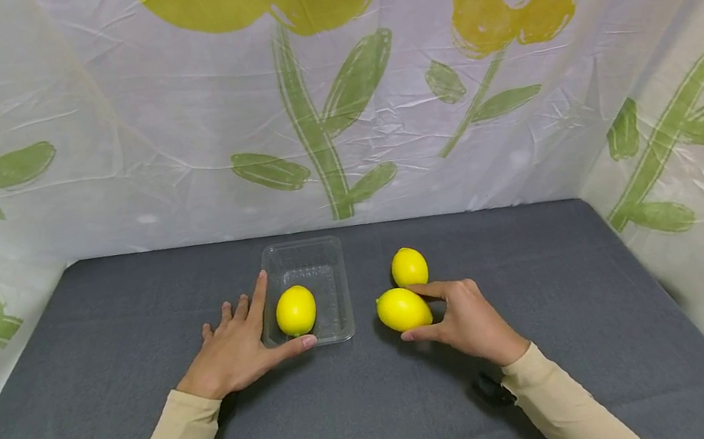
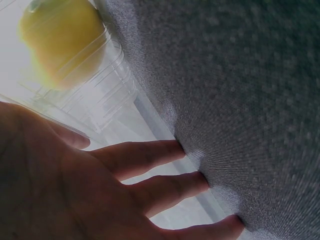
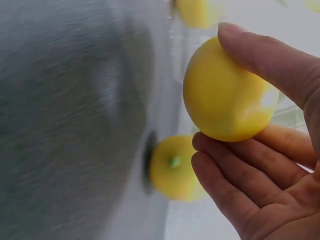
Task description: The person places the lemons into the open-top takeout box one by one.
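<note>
A clear plastic container (image 1: 326,270) stands near the back of the table with one yellow lemon (image 1: 296,310) inside it. Along the container's left side and front edge my left hand (image 1: 241,351) is spread, fingers straight, thumb near the front rim; the left wrist view shows three fingertips (image 2: 175,147) touching the cloth. To the right, my right hand (image 1: 469,316) pinches a second lemon (image 1: 404,309) between thumb and fingers. The right wrist view shows this lemon (image 3: 225,95) lifted off the cloth. Just behind it a third lemon (image 1: 409,266) lies on the table.
Dark grey cloth covers the table (image 1: 360,435). A white curtain (image 1: 169,126) with yellow flowers and green leaves hangs along the back and sides. Something small and black (image 1: 492,389) shows beneath the right sleeve at the wrist.
</note>
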{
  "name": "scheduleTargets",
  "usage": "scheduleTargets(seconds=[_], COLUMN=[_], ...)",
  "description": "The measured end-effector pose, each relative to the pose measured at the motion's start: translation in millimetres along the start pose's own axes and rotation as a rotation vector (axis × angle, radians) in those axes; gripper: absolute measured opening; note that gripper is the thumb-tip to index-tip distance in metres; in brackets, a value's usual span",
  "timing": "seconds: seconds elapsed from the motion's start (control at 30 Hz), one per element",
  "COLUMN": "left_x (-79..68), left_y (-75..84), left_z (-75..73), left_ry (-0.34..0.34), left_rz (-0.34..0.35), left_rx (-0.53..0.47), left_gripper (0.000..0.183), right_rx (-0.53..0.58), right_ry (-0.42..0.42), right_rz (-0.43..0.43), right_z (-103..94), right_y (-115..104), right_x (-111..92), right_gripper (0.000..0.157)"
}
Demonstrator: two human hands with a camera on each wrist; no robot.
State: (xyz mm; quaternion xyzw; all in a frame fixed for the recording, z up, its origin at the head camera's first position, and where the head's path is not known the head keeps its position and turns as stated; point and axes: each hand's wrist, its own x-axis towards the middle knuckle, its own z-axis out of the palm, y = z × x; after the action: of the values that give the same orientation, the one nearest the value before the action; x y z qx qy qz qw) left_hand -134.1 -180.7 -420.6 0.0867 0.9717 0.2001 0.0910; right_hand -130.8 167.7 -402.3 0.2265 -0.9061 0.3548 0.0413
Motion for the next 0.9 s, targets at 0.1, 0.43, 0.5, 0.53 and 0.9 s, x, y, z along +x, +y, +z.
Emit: scheduleTargets(seconds=[0.1,0.43,0.5,0.53,0.9], left_x=[-0.2,0.7,0.7,0.7,1.0], left_y=[-0.1,0.9,1.0,1.1,0.7], left_z=[-0.1,0.1,0.3,0.4,0.8], left_ry=[-0.001,0.0,0.0,0.0,-0.005], left_rz=[0.0,-0.009,-0.01,-0.01,-0.009], left_rx=[-0.003,-0.002,-0.001,-0.001,0.004], left_gripper=[0.13,0.131,0.131,0.131,0.13], right_rx=[0.024,0.166,0.202,0.212,0.178], right_ry=[0.017,0.05,0.047,0.042,-0.05], right_rz=[-0.016,-0.004,-0.013,-0.017,-0.016], right_z=[-2.9,3.4,7.8,10.1,33.8], right_y=[-6,-28,-31,-32,-45], right_x=[7,48,58,62,104], right_gripper=[0.069,0.068,0.069,0.07,0.071])
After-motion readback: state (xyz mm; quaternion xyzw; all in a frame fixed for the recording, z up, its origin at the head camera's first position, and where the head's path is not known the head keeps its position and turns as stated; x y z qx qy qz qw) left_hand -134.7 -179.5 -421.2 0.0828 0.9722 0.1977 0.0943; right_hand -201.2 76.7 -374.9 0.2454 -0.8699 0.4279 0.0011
